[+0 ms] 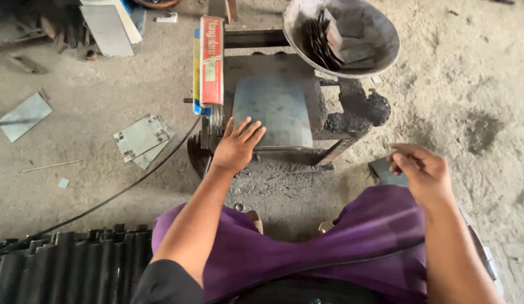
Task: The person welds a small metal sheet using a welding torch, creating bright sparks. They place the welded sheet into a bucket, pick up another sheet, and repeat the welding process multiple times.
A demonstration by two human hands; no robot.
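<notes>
Left hand (237, 147) flat, fingers (252, 133) spread and open, resting on the near-left corner of the steel plate (276, 110); gripping nothing. Plate lies flat on the low metal stand (329, 143), used here as the surface.

Right hand (422, 171) off to the right of the plate, well apart from it, above the knee. Fingers loosely curled, thumb and forefinger close together; can't tell if anything is pinched. A small dark plate (384, 171) lies on the floor just under that hand.

Left of the plate: red and blue rod boxes (208, 62) standing along its edge, bare rod ends sticking out near the left hand.

Behind-right of the plate: round metal pan (380, 39) holding dark rods and small flat pieces.

Far left of the plate, on the floor: loose sheet offcuts (141, 138), one more offcut (22, 115) further out, black cable (132, 183) running past them. Black ribbed stack (65, 264) near-left, beside the purple-clad leg (262, 253).
</notes>
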